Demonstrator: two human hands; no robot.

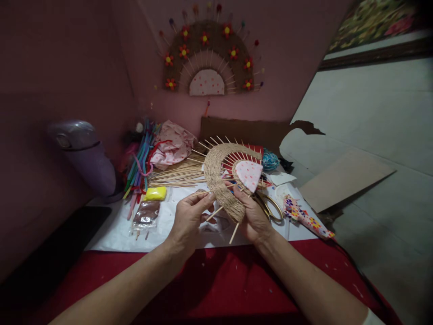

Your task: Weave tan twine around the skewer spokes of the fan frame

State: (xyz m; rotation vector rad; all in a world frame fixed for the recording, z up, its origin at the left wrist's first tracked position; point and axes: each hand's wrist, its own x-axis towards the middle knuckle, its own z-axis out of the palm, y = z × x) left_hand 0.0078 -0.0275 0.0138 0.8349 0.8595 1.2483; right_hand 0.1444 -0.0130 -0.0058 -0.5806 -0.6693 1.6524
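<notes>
A half-round fan-like craft of woven twine and thin wooden sticks is held up over the table, tilted so its flat side faces lower right. At its centre sits a half-disc of white cloth with pink dots. My right hand grips the woven band near its lower end, thumb by the dotted half-disc. My left hand pinches at a stick on the band's outer left edge; its lower fingers are partly hidden. Several stick ends poke out beyond the twine.
Loose sticks, pipe cleaners, dotted cloth and yellow clay packet lie left. A purple bottle stands far left. Gold-handled scissors, blue yarn and a flower-patterned glue gun lie right. A finished-looking fan hangs on the wall.
</notes>
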